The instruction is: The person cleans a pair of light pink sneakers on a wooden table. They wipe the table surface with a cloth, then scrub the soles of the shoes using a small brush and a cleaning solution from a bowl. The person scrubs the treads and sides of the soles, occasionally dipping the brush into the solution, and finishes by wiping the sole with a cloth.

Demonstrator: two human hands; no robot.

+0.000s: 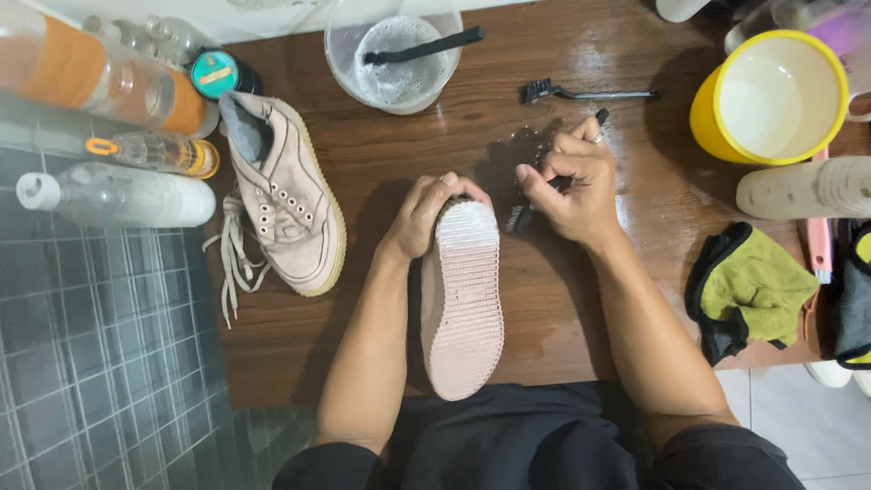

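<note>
Pink-soled shoe (pixel 463 299) lies sole-up at centre of the brown wooden surface (pixel 381 163), toe end away from the person, heel end near the dark clothing at the lap. Left hand (pixel 426 213) curled over the toe end, gripping it from the left side, fingers wrapped on the top edge of the sole. Right hand (pixel 572 186) closed around a small dark brush (pixel 531 204), bristle end just beside the shoe's toe on the right side, handle tip sticking out past the knuckles. Ring on one finger of the right hand. Wet sheen and foam on the surface around the brush.

Second shoe (pixel 281 195), beige, upright, laces loose and trailing off the left edge, sits left of the held shoe, well apart from both hands. Clear bowl (pixel 395 54) with foamy water and a dark brush laid across it at top centre. Another black brush (pixel 581 92) lies on the surface just right of the bowl. Yellow mug (pixel 771 95) at top right. Green cloth with black edge (pixel 748 290) at the right edge. Clear bottles (pixel 118 195), some with orange labels, lie at the far left. Grey tiled floor (pixel 100 345) lower left.
</note>
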